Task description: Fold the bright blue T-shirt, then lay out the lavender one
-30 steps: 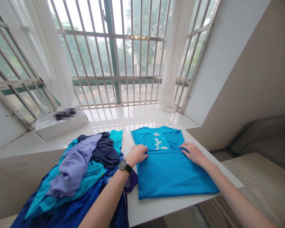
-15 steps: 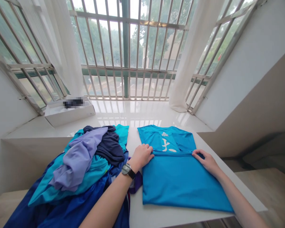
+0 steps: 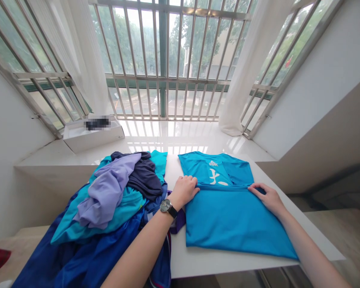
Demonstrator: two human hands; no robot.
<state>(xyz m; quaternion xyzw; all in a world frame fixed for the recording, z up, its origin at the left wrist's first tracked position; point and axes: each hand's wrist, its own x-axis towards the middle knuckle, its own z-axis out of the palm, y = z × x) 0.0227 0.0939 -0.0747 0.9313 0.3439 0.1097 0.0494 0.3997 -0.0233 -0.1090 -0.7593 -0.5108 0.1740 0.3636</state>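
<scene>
Bright blue T-shirt (image 3: 240,224) lies flat on the white table (image 3: 228,269) beneath both our hands, doubled over on itself, with the fold edge (image 3: 223,187) running straight between them and a white printed character (image 3: 216,177) showing just above it. Our left hand (image 3: 183,192) presses flat at the left end of that fold, and our right hand (image 3: 268,199) lies spread at its right end; neither pinches the cloth. Just beside the left hand, a heaped pile of clothes (image 3: 108,208) holds a lavender garment (image 3: 106,192) and a navy garment (image 3: 144,180) on top of teal and royal blue cloth. Beyond the table runs a glossy white window sill (image 3: 168,136) carrying a white box (image 3: 93,134), with barred windows (image 3: 165,60) and sheer white curtains (image 3: 246,60) behind. Both our arms reach in from the bottom edge, slightly bent, a wristwatch (image 3: 168,207) on the left wrist.
</scene>
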